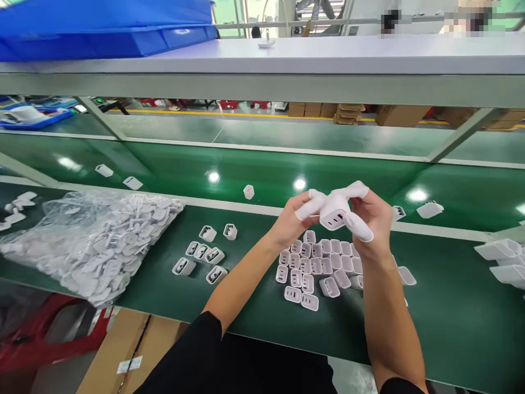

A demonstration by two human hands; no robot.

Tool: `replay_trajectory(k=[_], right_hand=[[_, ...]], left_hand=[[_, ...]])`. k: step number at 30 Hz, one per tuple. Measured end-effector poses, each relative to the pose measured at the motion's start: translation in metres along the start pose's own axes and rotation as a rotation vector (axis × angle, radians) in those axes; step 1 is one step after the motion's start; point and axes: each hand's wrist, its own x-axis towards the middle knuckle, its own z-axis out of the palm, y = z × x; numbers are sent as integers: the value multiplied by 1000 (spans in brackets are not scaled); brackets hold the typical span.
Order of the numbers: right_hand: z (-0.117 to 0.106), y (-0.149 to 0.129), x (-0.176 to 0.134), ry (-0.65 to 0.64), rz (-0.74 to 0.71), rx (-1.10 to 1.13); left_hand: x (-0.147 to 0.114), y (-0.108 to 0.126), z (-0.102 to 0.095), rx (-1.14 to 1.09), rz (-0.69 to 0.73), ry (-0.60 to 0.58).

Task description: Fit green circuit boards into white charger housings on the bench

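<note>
**White charger block (333, 219) gripped between both hands**

Left of frame: clear bag (123, 241) of loose white pieces on green bench (262, 309). Left of centre: small group of white housings (214, 255), dark parts in their ends. Right of centre: left hand (292, 220), covered fingertips clamped on block's left side. Rows of slotted shells (315, 266) below. Block raised off bench, slots facing camera. Right hand (372, 220) clamped on its right side. Right edge: white cases (498, 250), bunched.
</note>
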Motion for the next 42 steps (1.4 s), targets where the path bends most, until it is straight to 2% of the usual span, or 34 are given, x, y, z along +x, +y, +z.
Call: replay_trajectory(k=[4, 7, 9, 12, 14, 17, 21, 24, 27, 29, 30, 32, 34, 37, 39, 42], right_hand=[[-8, 11, 1, -70, -83, -120], [-18, 15, 4, -104, -127, -360], [-26, 14, 6, -86, -149, -582], [-35, 12, 6, -76, -183, -703], [-37, 9, 5, -108, -223, -693], [-32, 6, 2, -171, -277, -715], [-7, 3, -8, -361, -254, -737], [26, 3, -24, -610, -207, -801], [66, 8, -49, -944, -119, -929], [90, 12, -67, -1154, -68, -1004], [100, 13, -76, -1228, -52, -1018], [117, 15, -93, -1310, -31, -1016], [128, 16, -106, -1331, -12, -1017], [135, 18, -118, -1352, 14, -1042], [135, 23, -120, -1377, 24, -1037], [130, 33, -116, -1398, 34, -1014]], left_hand=[[13, 3, -6, -38, -106, 25], [40, -1, -30, 93, -35, -8], [60, -4, -59, 408, 72, -12], [78, -10, -109, 1162, 134, 90], [80, -14, -139, 1399, 86, 152], [73, -20, -173, 1496, -1, 201], [70, -18, -199, 1597, -69, 265], [70, -1, -211, 1632, -54, 330], [63, 31, -226, 1668, 38, 481], [52, 58, -241, 1744, 105, 651], [45, 71, -250, 1786, 86, 720], [28, 93, -269, 1862, -40, 797], [12, 107, -287, 1882, -239, 736], [-8, 114, -307, 1819, -441, 534], [-15, 111, -314, 1790, -472, 455], [-17, 106, -318, 1783, -463, 422]])
